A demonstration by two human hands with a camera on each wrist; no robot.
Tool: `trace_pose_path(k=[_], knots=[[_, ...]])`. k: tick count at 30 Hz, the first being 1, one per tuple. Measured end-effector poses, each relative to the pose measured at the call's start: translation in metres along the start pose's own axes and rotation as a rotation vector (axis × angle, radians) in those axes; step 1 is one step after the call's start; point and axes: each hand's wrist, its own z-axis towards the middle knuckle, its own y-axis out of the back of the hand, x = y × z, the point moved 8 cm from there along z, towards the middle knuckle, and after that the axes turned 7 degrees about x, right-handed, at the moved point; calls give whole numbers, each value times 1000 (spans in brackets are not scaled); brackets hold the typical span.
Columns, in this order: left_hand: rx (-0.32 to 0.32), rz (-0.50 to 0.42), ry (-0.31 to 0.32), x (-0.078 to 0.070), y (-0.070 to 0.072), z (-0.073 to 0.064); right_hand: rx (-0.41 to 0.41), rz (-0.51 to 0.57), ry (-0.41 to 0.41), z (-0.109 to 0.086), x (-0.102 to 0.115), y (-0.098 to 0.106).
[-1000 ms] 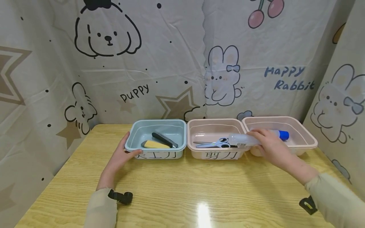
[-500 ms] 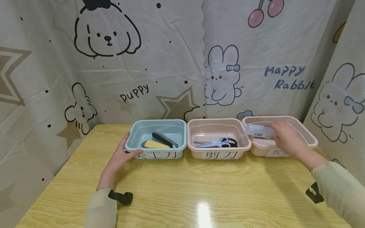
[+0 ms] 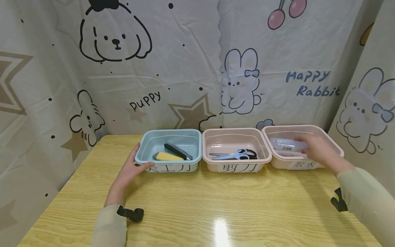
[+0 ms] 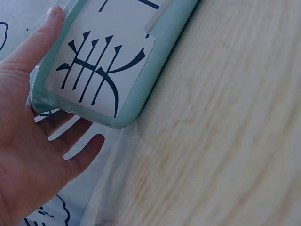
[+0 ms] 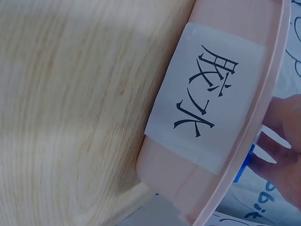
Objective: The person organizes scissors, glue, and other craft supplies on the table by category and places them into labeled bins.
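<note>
In the head view, my right hand [image 3: 319,151] reaches into the right pink bin [image 3: 321,129] and holds a translucent glue bottle [image 3: 287,144] lying sideways, low inside the walls. Its blue cap [image 5: 244,164] shows just past the rim in the right wrist view, beside my fingers. My left hand [image 3: 131,169] rests at the left corner of the blue bin [image 3: 172,132]. The thumb lies along the front rim and the other fingers, spread and loose, are at the side. A dark utility knife [image 3: 177,151] and a yellow-handled one [image 3: 169,156] lie in that bin.
Between them stands another pink bin [image 3: 234,131] holding light blue scissors [image 3: 234,155] and a black-handled pair [image 3: 252,155]. All three bins form a row at the back of the wooden table [image 3: 185,206], labels facing front. A printed cloth [image 3: 185,68] hangs right behind.
My right hand has moved right and down with the glue bottle, from above the bins' rims into the right pink bin. My left hand has stayed at the blue bin.
</note>
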Motion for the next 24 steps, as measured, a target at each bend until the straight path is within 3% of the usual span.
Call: trace_pose_path(k=[6,16,21,24], knots=[[9,-13,0,-1,-1,0,97,35,-18,10,-6,-14],[36,12,6,-4,1,0,150,-5,-16,16,-7,-22],[97,102,30,-13,6,-1,116,-11,-11,20,0,-18],[109,214,39,-26,13,0,78,8,-38,21,5,-13]])
